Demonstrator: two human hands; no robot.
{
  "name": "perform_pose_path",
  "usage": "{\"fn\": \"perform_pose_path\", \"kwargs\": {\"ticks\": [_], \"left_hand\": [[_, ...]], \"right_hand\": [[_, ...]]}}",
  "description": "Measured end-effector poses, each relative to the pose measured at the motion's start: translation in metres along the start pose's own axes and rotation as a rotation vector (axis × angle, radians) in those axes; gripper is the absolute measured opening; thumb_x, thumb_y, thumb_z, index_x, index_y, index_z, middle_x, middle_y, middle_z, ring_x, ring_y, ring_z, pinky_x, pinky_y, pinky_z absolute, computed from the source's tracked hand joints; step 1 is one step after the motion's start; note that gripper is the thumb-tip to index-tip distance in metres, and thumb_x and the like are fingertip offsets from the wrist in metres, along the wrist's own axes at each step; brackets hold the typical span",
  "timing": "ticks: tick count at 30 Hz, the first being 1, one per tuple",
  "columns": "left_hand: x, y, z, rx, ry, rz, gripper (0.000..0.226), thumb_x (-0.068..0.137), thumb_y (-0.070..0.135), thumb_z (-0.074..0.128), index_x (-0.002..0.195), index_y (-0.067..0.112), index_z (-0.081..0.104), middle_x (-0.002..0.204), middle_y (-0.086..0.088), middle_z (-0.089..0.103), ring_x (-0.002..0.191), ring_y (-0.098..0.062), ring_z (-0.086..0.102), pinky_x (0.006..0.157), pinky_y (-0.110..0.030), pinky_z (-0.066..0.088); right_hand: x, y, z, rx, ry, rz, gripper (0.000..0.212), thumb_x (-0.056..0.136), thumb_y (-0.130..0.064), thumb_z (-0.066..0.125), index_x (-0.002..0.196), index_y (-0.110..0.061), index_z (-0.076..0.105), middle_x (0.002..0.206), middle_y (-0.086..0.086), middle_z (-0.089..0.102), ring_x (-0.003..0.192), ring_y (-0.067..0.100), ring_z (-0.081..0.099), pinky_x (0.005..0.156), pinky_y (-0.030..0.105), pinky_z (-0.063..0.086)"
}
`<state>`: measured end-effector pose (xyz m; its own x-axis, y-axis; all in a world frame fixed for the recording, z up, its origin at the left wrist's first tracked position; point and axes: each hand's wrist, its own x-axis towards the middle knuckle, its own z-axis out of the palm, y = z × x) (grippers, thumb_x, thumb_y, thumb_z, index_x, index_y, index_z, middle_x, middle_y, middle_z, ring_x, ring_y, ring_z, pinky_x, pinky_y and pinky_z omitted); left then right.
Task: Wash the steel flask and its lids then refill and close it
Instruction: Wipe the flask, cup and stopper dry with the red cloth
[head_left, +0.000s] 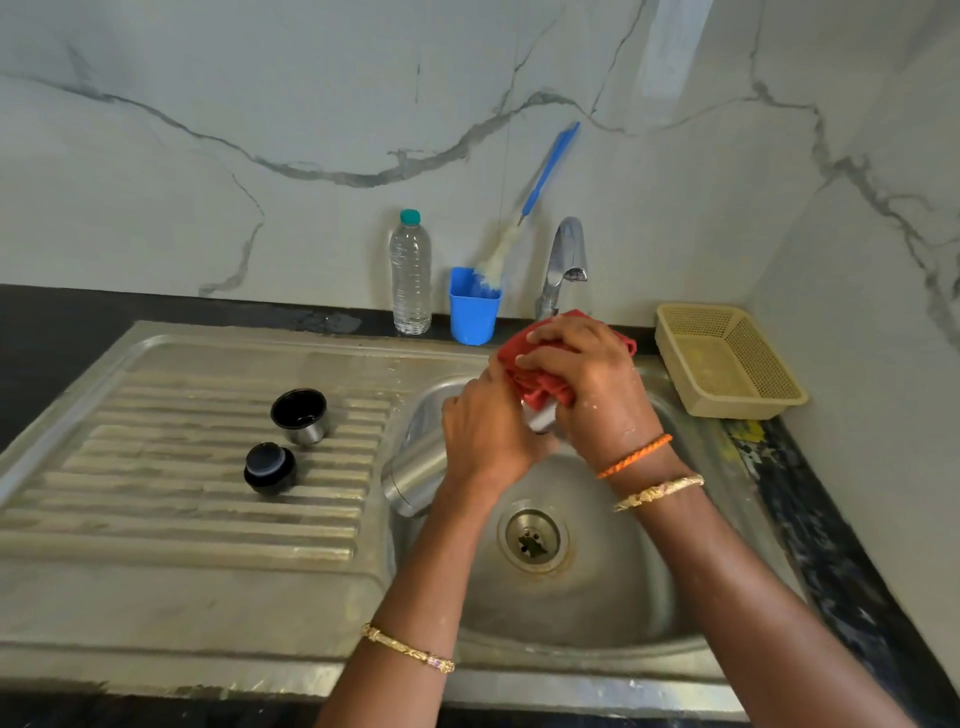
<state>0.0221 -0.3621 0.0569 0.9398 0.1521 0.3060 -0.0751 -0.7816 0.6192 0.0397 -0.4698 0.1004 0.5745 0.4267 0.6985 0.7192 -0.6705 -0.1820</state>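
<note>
Flask (415, 467) of steel lies tilted over the sink bowl (597, 597), its base toward the left and its upper end hidden under both hands.

On the far left, dark worktop (52, 338) runs along the white, grey-veined wall (260, 104). The ribbed steel draining board (182, 519) carries two pieces, just apart from each other: a steel cup lid (300, 415) standing mouth-up with a black inside, and a black stopper (270, 467) nearer the camera. Behind, against the wall, stand a clear water bottle (410, 273) with a green cap and, just beside it, a blue holder (472, 306) with a blue-handled bottle brush (524, 218) leaning in it. The tap (563, 265) rises behind the bowl, and the drain (532, 540) shows in the bowl's floor. A beige basket (727, 358) sits in the right corner.

The left hand (488, 431), its grip closed round the flask, holds it from the left side, wrist bent inward. The right hand (587, 379) reaches over from the right, its grip wrapped on a red cloth (540, 387) pressed against the flask's top. Bangles and an orange thread circle the wrists.
</note>
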Motion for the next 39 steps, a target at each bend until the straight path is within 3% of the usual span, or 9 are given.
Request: {"fn": "perform_pose_path", "kwargs": {"ticks": [5, 8, 12, 16, 23, 28, 32, 35, 39], "left_hand": [[0.009, -0.021, -0.005, 0.016, -0.016, 0.031, 0.067, 0.06, 0.048, 0.081, 0.107, 0.019, 0.044, 0.097, 0.003, 0.066, 0.092, -0.021, 0.063, 0.076, -0.034, 0.043], [0.007, -0.021, -0.003, 0.059, -0.098, 0.15, 0.072, 0.059, 0.036, 0.085, 0.117, 0.02, 0.047, 0.102, 0.005, 0.065, 0.099, -0.019, 0.061, 0.089, -0.036, 0.042], [0.001, -0.021, 0.0, -0.026, -0.125, 0.191, 0.09, 0.053, 0.031, 0.088, 0.13, 0.019, 0.043, 0.109, 0.003, 0.065, 0.1, -0.018, 0.06, 0.094, -0.038, 0.045], [0.0, -0.028, -0.003, -0.112, -0.147, 0.168, 0.077, 0.049, 0.027, 0.089, 0.113, 0.018, 0.046, 0.099, 0.006, 0.063, 0.087, -0.014, 0.06, 0.082, -0.036, 0.051], [0.0, -0.035, 0.002, -0.489, -0.146, -0.066, 0.068, 0.049, 0.023, 0.086, 0.101, 0.03, 0.042, 0.091, 0.008, 0.064, 0.078, -0.014, 0.065, 0.067, -0.039, 0.056], [0.007, -0.038, 0.002, -0.694, -0.059, -0.229, 0.066, 0.052, 0.005, 0.087, 0.093, 0.032, 0.041, 0.09, 0.006, 0.064, 0.076, -0.01, 0.066, 0.068, -0.032, 0.055], [0.003, -0.031, -0.005, -0.713, -0.181, -0.181, 0.065, 0.059, -0.002, 0.084, 0.1, 0.026, 0.042, 0.092, 0.005, 0.064, 0.072, -0.003, 0.065, 0.061, -0.02, 0.054], [-0.008, -0.024, 0.005, -0.764, -0.204, -0.194, 0.063, 0.059, -0.004, 0.082, 0.102, 0.024, 0.045, 0.092, 0.004, 0.065, 0.073, -0.004, 0.065, 0.06, -0.017, 0.051], [-0.002, -0.032, 0.004, -0.841, -0.111, -0.269, 0.064, 0.061, -0.005, 0.082, 0.11, 0.018, 0.047, 0.094, 0.003, 0.065, 0.075, -0.003, 0.065, 0.062, -0.016, 0.051]], "right_hand": [[-0.033, -0.003, -0.011, -0.019, 0.003, -0.055, 0.023, 0.076, -0.019, 0.054, 0.084, -0.013, 0.075, 0.105, 0.007, 0.07, 0.112, 0.032, 0.058, 0.097, 0.044, 0.04], [-0.015, 0.006, -0.01, -0.041, -0.101, 0.045, 0.021, 0.066, -0.012, 0.073, 0.085, -0.018, 0.073, 0.101, 0.001, 0.069, 0.105, 0.028, 0.063, 0.093, 0.046, 0.044], [0.023, 0.033, -0.02, 0.592, -0.425, 0.466, 0.04, 0.067, 0.01, 0.051, 0.08, -0.02, 0.074, 0.089, 0.003, 0.072, 0.093, 0.02, 0.067, 0.087, 0.032, 0.052], [0.02, 0.056, -0.018, 1.009, -0.524, 0.612, 0.048, 0.054, 0.009, 0.053, 0.077, -0.026, 0.078, 0.084, -0.004, 0.074, 0.087, 0.01, 0.069, 0.08, 0.021, 0.053], [-0.017, 0.051, 0.009, 1.315, -0.116, 0.957, 0.049, 0.063, 0.021, 0.059, 0.101, -0.009, 0.065, 0.085, 0.002, 0.074, 0.084, 0.017, 0.07, 0.076, 0.032, 0.056], [-0.054, 0.004, 0.01, 1.161, 0.05, 1.009, 0.041, 0.077, 0.023, 0.051, 0.094, -0.01, 0.067, 0.082, -0.007, 0.074, 0.084, 0.007, 0.069, 0.079, 0.023, 0.055], [-0.038, -0.006, 0.012, 1.107, 0.238, 1.08, 0.036, 0.081, 0.019, 0.052, 0.085, -0.014, 0.068, 0.074, -0.012, 0.072, 0.078, 0.004, 0.067, 0.08, 0.02, 0.053], [-0.016, 0.005, 0.018, 1.063, 0.153, 1.08, 0.047, 0.081, 0.023, 0.043, 0.083, -0.018, 0.068, 0.071, -0.01, 0.072, 0.081, 0.01, 0.065, 0.088, 0.034, 0.052], [-0.018, 0.0, 0.006, 1.009, 0.061, 0.933, 0.048, 0.081, 0.022, 0.048, 0.089, -0.02, 0.069, 0.078, -0.016, 0.072, 0.085, 0.001, 0.066, 0.09, 0.023, 0.051]]}}
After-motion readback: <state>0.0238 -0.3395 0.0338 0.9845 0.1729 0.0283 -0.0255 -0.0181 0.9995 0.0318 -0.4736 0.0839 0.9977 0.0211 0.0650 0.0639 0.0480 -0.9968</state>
